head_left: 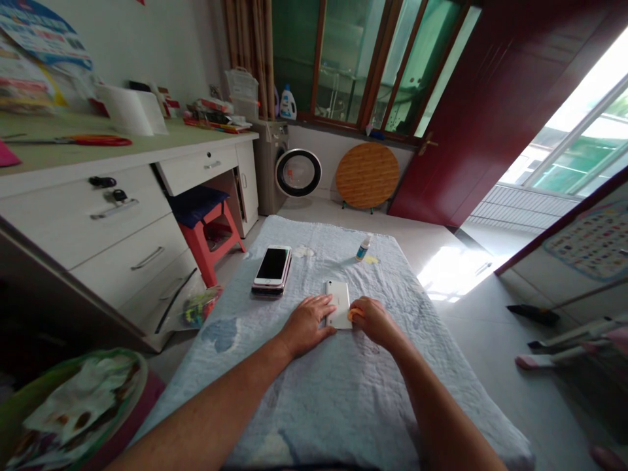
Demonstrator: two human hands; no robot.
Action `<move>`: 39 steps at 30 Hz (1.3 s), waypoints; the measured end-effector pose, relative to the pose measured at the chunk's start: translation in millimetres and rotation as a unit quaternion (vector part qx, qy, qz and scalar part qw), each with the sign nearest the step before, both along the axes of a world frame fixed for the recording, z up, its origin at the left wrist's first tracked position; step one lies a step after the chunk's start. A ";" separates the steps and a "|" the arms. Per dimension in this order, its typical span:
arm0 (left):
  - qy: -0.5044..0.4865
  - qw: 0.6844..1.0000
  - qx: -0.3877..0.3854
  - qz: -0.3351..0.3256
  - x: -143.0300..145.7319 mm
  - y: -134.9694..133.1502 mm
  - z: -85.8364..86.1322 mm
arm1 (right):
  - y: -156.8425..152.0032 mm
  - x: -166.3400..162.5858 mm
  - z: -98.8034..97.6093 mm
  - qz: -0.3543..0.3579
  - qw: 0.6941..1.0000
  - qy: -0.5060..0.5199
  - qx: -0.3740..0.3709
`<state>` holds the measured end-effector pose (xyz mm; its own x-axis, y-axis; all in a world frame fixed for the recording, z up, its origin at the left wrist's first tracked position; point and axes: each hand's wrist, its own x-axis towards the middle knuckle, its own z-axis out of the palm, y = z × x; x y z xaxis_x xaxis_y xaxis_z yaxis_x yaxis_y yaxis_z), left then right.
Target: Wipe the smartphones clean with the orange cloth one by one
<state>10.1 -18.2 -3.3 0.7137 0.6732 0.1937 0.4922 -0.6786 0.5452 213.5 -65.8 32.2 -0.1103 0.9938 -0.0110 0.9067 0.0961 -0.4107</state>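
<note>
Both your hands are on the white phone, rubbing its lower corner.

Your left hand [307, 320] lies flat and spread, fingertips pressing the left edge of the slim white rectangular phone [339, 297], which rests face down mid-way along the pale blue quilted cloth covering the surface [343, 392]. Your right hand [373, 319] is pinched shut around a small orange wad [354, 314], held against the phone's lower right corner; I cannot tell what the wad is made of. The two hands sit close together, the phone between them. Judging by that contact, the rub is under way at one corner, with the rest of the back left to cover. The stack of phones topped by a pink one with a dark screen [272, 267] and the small blue-capped bottle [363, 248] lie apart, untouched.
</note>
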 end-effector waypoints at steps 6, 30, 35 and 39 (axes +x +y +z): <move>-0.014 1.000 0.005 -0.013 0.2 -0.5 0.5 | 41.4 0.9 -6.9 -0.032 0.998 -0.039 0.038; -0.034 0.998 0.031 0.040 2.4 -8.1 -1.8 | 117.2 -33.0 -2.0 0.010 0.988 -0.151 -0.015; -0.013 0.999 0.026 0.040 2.4 -10.6 3.9 | 97.1 -2.0 -2.5 -0.031 0.991 -0.132 -0.006; -0.004 0.999 0.033 0.036 2.5 -9.8 3.2 | 77.6 3.8 -7.2 -0.066 0.992 -0.106 0.022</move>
